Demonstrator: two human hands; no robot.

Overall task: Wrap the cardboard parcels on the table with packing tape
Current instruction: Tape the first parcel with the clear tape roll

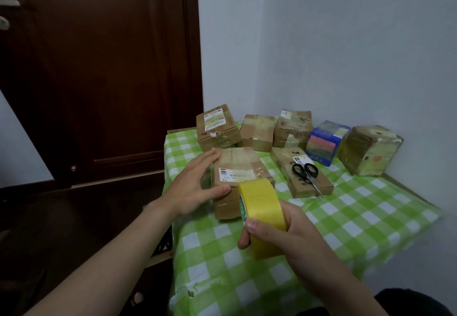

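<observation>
Cardboard parcel (243, 167) in hand sits close to the left edge of the tabletop (358, 219), label up, in front of the back row of parcels (257, 131) along the far edge. Left hand (195, 187): grip wide open, fingers fairly straight and spread over the parcel's left end, thumb lying along its near top edge; it steadies the parcel and does not clamp it. Right hand (289, 234): grip closed round the tape roll (262, 212), thumb on the outer face, roll held upright just in front of the parcel's near right corner. The free end of the tape is not visible, so I cannot tell if it is stuck down yet. Risks, as judged. (1) A pull on the roll against a flat, open hand could drag or turn the parcel toward the left edge, which is near. Pressing down harder should prevent it. (2) Slack tape drawn off at an angle would likely wrinkle or fold onto itself. (3) A band across the top would cover the label. (4) The scissors (306, 172) rest loose on the flat parcel (300, 175) to the right, apart from both hands. Cutting means freeing a hand, and the tape may spring back. Moving that flat parcel could tip the scissors off.
</observation>
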